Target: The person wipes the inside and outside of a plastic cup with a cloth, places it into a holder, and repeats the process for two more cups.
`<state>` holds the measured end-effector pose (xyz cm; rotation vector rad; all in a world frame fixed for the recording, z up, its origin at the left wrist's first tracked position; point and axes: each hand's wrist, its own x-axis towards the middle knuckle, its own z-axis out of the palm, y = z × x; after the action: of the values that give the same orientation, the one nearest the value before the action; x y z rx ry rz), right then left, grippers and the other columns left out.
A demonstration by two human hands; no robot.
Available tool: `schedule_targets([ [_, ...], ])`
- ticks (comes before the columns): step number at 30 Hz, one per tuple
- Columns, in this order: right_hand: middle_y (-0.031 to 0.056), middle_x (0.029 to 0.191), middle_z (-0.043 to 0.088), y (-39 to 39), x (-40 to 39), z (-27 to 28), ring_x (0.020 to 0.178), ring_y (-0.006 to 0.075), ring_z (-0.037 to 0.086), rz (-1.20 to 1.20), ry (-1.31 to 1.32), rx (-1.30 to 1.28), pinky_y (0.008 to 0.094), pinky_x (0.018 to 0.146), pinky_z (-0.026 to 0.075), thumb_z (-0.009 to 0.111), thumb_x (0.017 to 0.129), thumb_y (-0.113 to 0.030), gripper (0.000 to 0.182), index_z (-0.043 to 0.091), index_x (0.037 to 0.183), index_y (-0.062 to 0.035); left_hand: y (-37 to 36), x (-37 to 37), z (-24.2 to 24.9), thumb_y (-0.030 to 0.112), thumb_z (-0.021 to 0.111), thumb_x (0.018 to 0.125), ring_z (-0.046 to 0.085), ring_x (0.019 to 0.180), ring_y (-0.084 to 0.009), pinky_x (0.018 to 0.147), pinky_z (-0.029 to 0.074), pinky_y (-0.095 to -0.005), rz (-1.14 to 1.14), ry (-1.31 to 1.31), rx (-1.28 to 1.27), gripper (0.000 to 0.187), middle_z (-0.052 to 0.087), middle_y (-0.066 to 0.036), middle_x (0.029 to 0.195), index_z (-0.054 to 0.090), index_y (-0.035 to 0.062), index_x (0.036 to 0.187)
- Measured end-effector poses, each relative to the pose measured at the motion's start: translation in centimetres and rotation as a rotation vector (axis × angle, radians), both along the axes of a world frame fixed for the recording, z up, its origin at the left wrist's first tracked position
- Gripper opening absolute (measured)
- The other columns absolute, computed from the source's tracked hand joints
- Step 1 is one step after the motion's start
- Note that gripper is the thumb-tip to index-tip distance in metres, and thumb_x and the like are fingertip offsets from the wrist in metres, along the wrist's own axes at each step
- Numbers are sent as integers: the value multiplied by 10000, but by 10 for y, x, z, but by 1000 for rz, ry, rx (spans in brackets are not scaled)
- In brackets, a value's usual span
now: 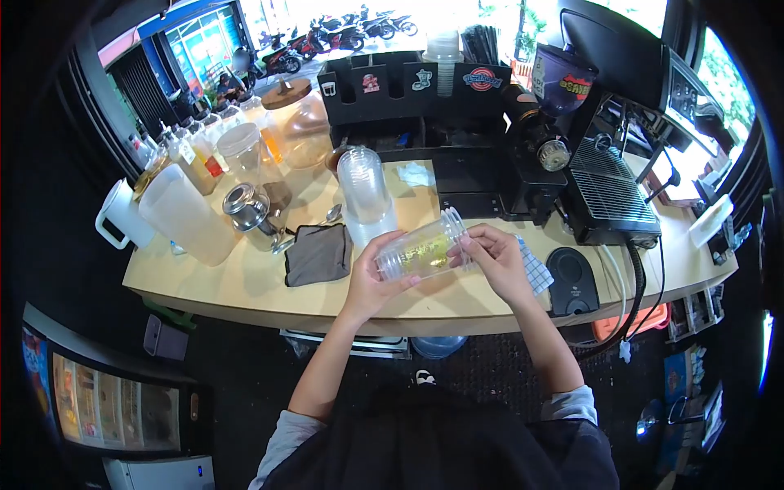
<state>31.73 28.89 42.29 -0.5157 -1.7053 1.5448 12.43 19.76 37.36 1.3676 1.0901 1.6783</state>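
Between my two hands a clear plastic cup (426,251) with a yellow-gold print lies tilted on its side above the counter's front edge. It looks like it may be more than one cup nested together. My left hand (376,276) wraps around its left end. At the other end, the fingers of my right hand (495,257) pinch the rim. Just behind my left hand stands a tall stack of clear plastic cups (364,188). A dark folded cloth (318,256) lies on the counter to the left.
On the left are a white jug (124,214), a translucent pitcher (184,216), a metal pot (246,207) and several bottles. To the right stand a coffee grinder (563,82), an espresso machine (608,192) and a black tamping mat (572,280). A black organizer (384,90) lines the back.
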Motion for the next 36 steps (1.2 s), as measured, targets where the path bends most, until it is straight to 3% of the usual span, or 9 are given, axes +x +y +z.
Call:
schedule_targets([
  [14, 130, 849, 660, -16, -15, -16, 797, 157, 637, 91, 73, -23, 280, 742, 513, 575, 868, -84, 143, 590, 936, 40, -26, -22, -4, 33, 776, 647, 527, 1049, -166, 909, 439, -305, 59, -2, 16, 659, 542, -118, 1144, 455, -39, 1218],
  [22, 132, 857, 660, -15, -9, -8, 796, 172, 646, 164, 13, -69, 285, 750, 523, 583, 862, -86, 130, 606, 884, 40, -28, -23, 3, 52, 781, 651, 538, 1036, -162, 891, 457, -296, 41, 51, 11, 659, 550, -119, 1138, 458, -40, 1219],
  [36, 125, 852, 664, -19, -4, -5, 810, 148, 638, 54, 22, 57, 267, 752, 517, 590, 858, -86, 139, 610, 903, 44, -16, -21, -8, 119, 714, 738, 536, 1006, -137, 875, 425, -274, 32, -170, -86, 545, 569, -102, 1114, 485, -39, 1207],
])
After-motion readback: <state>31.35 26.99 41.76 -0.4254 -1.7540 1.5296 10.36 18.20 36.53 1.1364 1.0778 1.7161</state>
